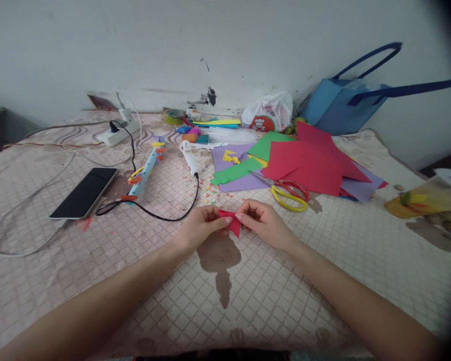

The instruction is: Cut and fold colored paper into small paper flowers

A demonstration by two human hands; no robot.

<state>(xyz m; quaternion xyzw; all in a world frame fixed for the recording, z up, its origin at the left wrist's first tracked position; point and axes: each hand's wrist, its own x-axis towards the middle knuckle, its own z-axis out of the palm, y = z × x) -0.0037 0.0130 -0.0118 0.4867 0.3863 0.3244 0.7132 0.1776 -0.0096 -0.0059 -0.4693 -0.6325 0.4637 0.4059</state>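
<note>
Left hand [198,226], right hand [267,224] pinch 1 small red paper [234,228] between them, center frame, tip toward bottom; neither nearer.

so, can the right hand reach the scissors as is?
Likely yes: the scissors lie just beyond the right hand, handles uncovered and nothing visible between. It's pinching the small red piece, though, so that may need releasing first.

Black phone [84,194], blue bag [325,106]
</note>
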